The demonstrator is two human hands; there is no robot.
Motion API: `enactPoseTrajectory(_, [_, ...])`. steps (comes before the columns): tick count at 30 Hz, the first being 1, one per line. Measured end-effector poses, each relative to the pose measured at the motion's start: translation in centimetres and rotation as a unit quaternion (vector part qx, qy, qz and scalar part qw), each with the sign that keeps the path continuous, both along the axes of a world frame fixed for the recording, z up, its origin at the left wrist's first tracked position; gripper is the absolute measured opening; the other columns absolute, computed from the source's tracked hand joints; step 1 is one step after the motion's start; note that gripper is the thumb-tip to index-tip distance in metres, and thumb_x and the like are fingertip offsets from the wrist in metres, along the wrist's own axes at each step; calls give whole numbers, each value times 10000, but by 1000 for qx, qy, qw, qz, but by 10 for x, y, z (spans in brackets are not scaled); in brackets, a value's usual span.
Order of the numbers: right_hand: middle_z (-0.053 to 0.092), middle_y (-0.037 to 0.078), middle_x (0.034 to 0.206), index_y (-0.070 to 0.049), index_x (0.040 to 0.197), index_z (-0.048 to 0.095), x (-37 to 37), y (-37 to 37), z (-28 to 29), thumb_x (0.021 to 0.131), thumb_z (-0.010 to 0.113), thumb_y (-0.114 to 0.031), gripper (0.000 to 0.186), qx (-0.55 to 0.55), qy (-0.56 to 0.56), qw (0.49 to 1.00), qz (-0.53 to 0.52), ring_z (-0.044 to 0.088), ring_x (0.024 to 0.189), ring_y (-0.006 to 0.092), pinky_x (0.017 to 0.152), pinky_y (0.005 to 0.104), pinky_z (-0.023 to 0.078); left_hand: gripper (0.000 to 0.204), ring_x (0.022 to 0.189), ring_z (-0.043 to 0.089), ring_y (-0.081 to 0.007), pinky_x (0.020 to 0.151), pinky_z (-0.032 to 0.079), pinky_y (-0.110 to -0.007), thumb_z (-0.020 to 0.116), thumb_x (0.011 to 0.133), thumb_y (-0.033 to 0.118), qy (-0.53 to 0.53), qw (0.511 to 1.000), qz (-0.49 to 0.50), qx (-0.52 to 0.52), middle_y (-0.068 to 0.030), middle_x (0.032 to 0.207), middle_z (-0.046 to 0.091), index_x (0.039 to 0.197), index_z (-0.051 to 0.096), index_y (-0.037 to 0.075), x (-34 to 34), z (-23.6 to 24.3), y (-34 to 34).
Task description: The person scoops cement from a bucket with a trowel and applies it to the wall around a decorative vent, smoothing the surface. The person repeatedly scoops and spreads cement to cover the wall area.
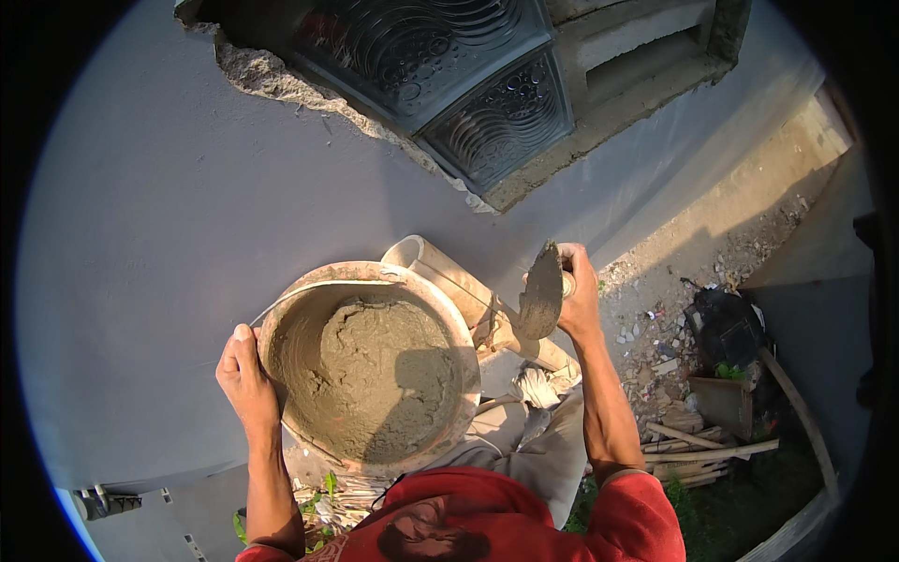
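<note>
Head view: left hand (248, 375) gripping the rim of a round bucket (468, 351) beside a grey wall (169, 234), thumb on top, other fingers partly hidden; within the bucket, wet grey mortar (375, 361), part-shadowed and below rim level. Next, a pale hollow pole (454, 278), partly blocked from sight by the bucket. Then a mortar-smeared trowel (540, 295), held apart from the bucket on its right, with right hand (581, 290) closed round the handle. Above, patterned glass blocks (501, 122) in a rough-edged opening (267, 75); far right, rubble (641, 332), piled sticks (698, 448), a dark bundle (726, 328).
</note>
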State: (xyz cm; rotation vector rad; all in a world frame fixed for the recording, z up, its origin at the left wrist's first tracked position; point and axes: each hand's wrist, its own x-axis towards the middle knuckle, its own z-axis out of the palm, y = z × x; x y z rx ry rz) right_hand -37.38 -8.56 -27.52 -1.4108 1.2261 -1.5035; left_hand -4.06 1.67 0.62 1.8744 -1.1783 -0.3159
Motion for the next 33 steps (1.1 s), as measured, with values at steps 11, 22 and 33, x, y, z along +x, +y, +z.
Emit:
enactPoseTrajectory(11, [568,81,684,-77,823,558,21,-60,25,811,838,-117,283,-138,39,990,-16,545,579,235,551,357,454,386,789,482,-52,743,416,-246,564,1116,318,-19,1000,5,0,47,832,600,902,674,16,4,-1,1])
enactPoseTrajectory(22, [581,78,688,-55,807,571,24,-63,10,830,810,-67,240,-170,38,985,11,558,575,227,551,340,451,387,788,471,-53,736,411,-248,567,1117,314,-26,1000,10,1,49,823,587,891,663,15,1,0,1])
enactPoseTrajectory(33, [601,117,692,-65,796,572,20,-65,15,835,781,-106,217,-155,54,986,-13,566,570,294,562,359,485,388,769,451,-45,707,396,-241,571,1117,314,-44,999,19,-1,60,813,577,876,665,24,-1,0,4])
